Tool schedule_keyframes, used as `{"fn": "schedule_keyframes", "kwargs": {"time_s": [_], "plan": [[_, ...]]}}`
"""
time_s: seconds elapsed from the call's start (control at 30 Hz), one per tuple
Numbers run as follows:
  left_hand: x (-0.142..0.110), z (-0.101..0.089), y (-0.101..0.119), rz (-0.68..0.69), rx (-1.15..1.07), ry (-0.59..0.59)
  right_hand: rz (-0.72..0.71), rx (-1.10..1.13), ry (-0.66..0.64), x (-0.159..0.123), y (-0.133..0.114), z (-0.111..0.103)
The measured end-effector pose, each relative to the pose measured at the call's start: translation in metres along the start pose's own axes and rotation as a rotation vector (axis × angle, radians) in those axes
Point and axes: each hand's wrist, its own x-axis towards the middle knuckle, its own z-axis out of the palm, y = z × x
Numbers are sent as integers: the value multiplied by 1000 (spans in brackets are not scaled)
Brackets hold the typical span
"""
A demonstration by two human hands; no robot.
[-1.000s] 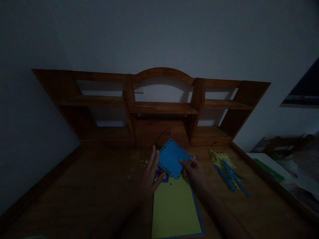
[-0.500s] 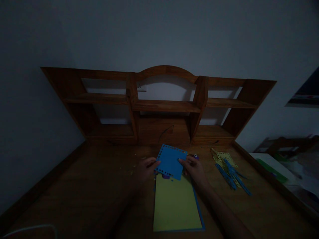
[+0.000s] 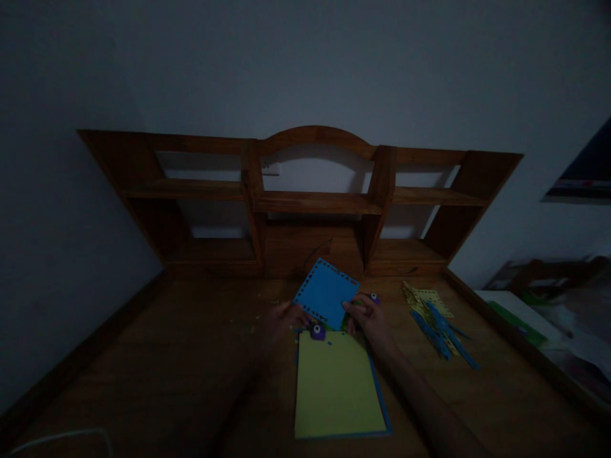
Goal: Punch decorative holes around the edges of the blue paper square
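A square of blue paper with punched holes along its upper and left edges is raised and turned cornerwise over the desk. At its lower right corner, my right hand pinches it between thumb and fingers. My left hand is closed at the paper's left corner, its fingers dim and slightly blurred. Just below the paper lies a small purple craft punch with a round eye-like spot. Another purple punch shows behind my right hand. Under them is a stack of paper with a yellow sheet on top.
Punched yellow strips and blue strips lie in a pile on the right of the wooden desk. Small paper bits are scattered left of centre. A wooden shelf unit stands along the back. A pale cord curves at the lower left.
The blue paper has turned and risen slightly, its top corner now pointing up. The purple punch beneath it shows more fully. My left hand has shifted slightly; my right keeps its pinch.
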Motion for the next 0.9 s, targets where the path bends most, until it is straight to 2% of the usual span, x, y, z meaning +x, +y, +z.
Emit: {"fn": "schedule_keyframes", "kwargs": {"time_s": [0.07,0.23,0.4,0.57,0.73,0.9], "plan": [[-2,3,-2,16,97,-14,0,32,-34,-2,-1,3],[3,3,-16,1,175,73,-12,21,-79,-6,-6,8],[11,-10,-20,-7,181,220,-73,8,-8,-5,-9,5],[10,-21,-17,-35,83,382,-124,-50,65,-4,-5,-1],[17,-23,-21,14,-98,390,-153,-134,73,-5,-2,-3],[17,-24,-20,15,-68,358,-193,-273,80,-7,-2,0]]}}
